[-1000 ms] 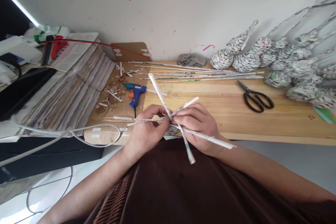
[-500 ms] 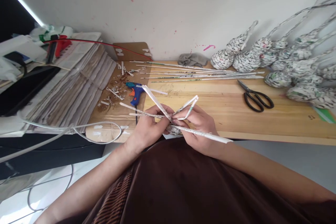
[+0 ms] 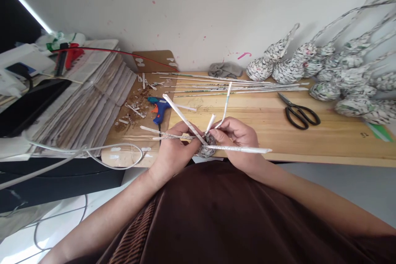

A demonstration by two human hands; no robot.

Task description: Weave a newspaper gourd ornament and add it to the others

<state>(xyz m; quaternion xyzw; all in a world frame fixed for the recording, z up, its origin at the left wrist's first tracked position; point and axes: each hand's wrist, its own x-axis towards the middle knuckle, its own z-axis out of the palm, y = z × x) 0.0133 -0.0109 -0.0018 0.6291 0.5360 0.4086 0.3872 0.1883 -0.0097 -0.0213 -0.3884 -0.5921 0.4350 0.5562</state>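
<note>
Between my two hands, over the front edge of the table, is a small woven newspaper piece (image 3: 206,151) with several rolled paper strips sticking out of it. My left hand (image 3: 176,144) is closed around its left side, fingers partly hidden behind it. One long white paper strip (image 3: 181,114) slants up from the piece to the left, and another white strip (image 3: 241,149) lies out to the right across my right wrist. My right hand (image 3: 236,138) pinches a bent paper strip (image 3: 227,105) whose free end points upward.
Behind my hands lie several loose paper rods (image 3: 235,86) on the wooden table (image 3: 334,140). Black-handled scissors (image 3: 300,113) rest to the right, near several woven newspaper gourds (image 3: 287,70). On the left are a blue glue gun (image 3: 160,109), paper scraps, a newspaper stack (image 3: 105,86) and a white cable (image 3: 108,148).
My right hand has shifted slightly right, and the folded strip in it now stands taller with its end up. The right-hand strip has swung more level. My left hand stays about where it was.
</note>
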